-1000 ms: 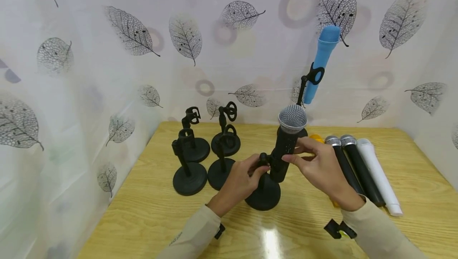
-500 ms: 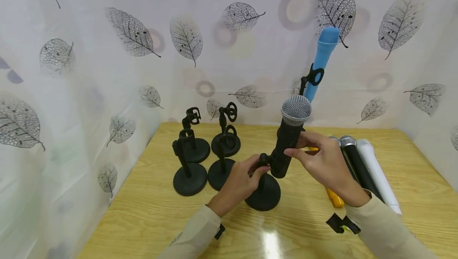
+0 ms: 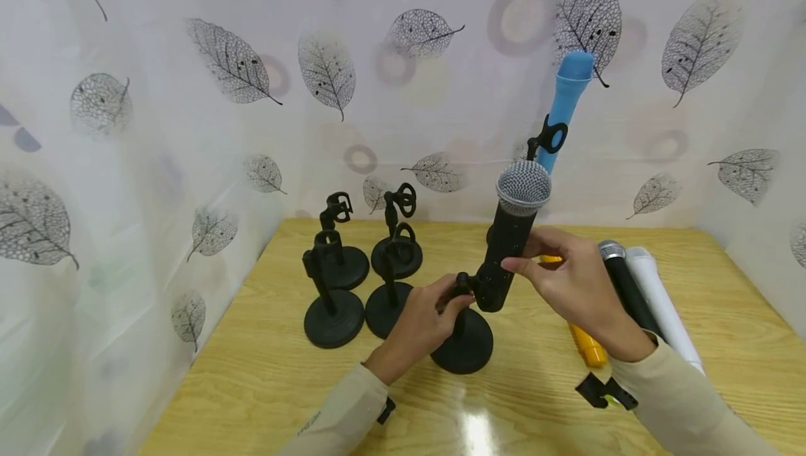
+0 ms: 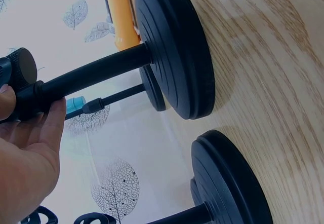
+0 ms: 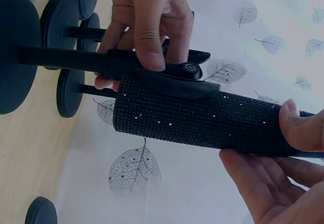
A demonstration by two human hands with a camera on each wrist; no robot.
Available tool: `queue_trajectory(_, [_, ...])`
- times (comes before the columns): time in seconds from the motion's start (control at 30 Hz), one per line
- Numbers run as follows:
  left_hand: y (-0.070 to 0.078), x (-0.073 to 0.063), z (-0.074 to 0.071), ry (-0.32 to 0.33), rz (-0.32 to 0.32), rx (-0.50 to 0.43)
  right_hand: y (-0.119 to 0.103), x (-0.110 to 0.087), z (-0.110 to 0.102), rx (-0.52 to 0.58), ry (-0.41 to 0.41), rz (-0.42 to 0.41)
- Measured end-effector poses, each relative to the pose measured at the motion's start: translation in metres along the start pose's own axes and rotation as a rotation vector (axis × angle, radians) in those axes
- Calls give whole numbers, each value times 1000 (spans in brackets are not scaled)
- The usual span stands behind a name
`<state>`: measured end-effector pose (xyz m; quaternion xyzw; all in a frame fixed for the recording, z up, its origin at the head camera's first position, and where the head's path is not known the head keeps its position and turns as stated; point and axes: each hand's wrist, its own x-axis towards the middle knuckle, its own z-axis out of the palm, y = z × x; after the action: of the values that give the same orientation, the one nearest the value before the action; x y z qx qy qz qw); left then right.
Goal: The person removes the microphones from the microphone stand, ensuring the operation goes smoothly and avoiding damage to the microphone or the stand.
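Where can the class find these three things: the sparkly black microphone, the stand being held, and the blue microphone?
Sparkly black microphone [image 3: 508, 232]: head view, on its dark handle.
Held stand [image 4: 109, 68]: left wrist view, on its pole.
Blue microphone [image 3: 562, 103]: head view, on its handle, above the clip.

On the table [image 3: 252, 393], four stands [image 3: 334, 320] sit left of the gripped microphone [image 3: 508, 236], other microphones [image 3: 634, 291] lying to its right.

The kind of room is hard to tell. A leaf-printed curtain [image 3: 466, 106] closes in a wooden table [image 3: 239, 386] on three sides, booth-like.
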<state>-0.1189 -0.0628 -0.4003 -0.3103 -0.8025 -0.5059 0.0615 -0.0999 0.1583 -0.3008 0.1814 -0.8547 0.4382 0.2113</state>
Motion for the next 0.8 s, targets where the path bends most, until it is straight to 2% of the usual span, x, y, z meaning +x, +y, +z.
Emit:
queue_trajectory(0.33, [0, 0, 0, 1, -7, 6, -6, 2, -3, 2, 0, 7])
queue_trajectory(0.8, [0, -1, -1, 5, 1, 14, -10, 7, -8, 17, 17, -25])
